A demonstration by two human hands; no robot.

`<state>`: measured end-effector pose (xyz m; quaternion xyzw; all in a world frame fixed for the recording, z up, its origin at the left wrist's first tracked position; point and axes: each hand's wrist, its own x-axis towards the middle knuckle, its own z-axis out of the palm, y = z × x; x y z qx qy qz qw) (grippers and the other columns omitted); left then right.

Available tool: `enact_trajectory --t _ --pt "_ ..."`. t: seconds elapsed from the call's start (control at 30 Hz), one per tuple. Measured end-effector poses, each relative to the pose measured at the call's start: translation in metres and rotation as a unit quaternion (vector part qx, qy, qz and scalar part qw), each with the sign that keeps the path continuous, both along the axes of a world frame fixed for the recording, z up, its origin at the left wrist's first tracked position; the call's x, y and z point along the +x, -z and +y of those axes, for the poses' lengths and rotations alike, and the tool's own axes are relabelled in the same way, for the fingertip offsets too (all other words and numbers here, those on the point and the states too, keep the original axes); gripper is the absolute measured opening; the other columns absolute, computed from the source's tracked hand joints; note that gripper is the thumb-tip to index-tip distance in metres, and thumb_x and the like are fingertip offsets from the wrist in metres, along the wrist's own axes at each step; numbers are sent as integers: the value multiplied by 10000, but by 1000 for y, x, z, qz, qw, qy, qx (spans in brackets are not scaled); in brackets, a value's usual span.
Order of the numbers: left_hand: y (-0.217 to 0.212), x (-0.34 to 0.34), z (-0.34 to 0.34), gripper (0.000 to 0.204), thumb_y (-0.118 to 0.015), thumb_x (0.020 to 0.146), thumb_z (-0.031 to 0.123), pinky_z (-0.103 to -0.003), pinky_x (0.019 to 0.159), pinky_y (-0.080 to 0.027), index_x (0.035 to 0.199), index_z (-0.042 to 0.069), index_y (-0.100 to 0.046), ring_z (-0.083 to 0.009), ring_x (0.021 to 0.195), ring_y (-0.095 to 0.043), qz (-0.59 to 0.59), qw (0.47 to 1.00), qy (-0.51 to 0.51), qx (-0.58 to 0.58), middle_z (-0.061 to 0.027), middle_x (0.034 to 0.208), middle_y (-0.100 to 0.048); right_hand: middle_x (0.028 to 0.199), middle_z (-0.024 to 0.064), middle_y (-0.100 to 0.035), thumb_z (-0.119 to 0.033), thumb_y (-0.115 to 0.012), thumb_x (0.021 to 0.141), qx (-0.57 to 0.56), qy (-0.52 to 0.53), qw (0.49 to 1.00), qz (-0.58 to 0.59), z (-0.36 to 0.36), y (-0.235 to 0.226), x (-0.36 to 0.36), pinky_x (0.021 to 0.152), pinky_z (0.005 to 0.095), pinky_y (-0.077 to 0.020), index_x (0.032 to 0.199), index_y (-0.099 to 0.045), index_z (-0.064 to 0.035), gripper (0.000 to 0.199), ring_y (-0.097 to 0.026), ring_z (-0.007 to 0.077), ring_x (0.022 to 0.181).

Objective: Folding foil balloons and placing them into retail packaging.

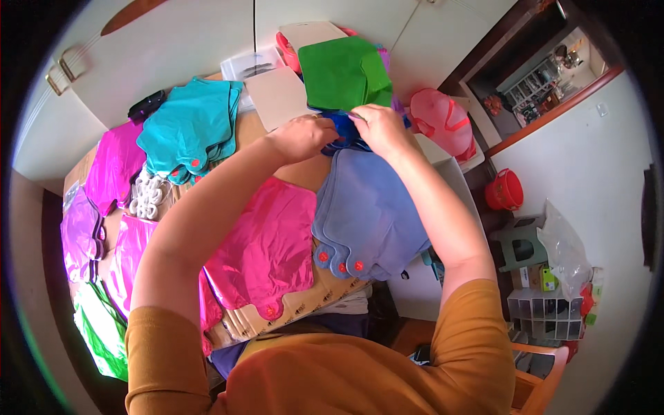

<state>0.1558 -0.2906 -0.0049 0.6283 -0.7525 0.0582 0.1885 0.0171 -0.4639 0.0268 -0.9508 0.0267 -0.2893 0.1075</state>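
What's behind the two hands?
Shiny dark blue material shows between the left hand and right hand; farther back is a flat green piece. Whatever the hands and green piece cover can't be seen.

Foil (344, 129) is lying between the left hand (302, 136) and the right hand (380, 130); one pile (188, 124) is resting on cardboard (337, 286) at the left hand's nine o'clock, another pile (373, 214) at the right hand's six, a third pile (337, 72) at its eleven, with a bucket (504, 189) standing at its four
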Motion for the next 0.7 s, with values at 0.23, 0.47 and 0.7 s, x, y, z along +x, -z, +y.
enact_trajectory --t 0.23,0.47,0.7 --pt "-3 2 -4 299 -658 763 62 -404 768 -543 1060 82 -680 -316 894 -658 -32 999 -20 -11 -114 1025 -661 856 194 -682 -277 -671 862 129 56 985 99 3 7 1 709 465 -514 924 -711 -59 230 -661 382 814" --pt "-13 6 -18 118 -699 814 75 -331 679 -539 919 40 -742 -185 738 -665 270 953 -128 39 -91 815 -702 941 210 -694 -264 -685 849 193 6 972 131 2 6 -4 771 406 -527 1050 -715 -64 285 -686 345 882" --pt "-26 16 -31 157 -707 843 107 -301 659 -538 939 -15 -722 -135 730 -652 442 875 -157 121 -85 787 -702 916 48 -713 -153 -725 842 282 -33 941 187 -12 5 -6 712 280 -499 1125 -675 -11 321 -619 83 780"
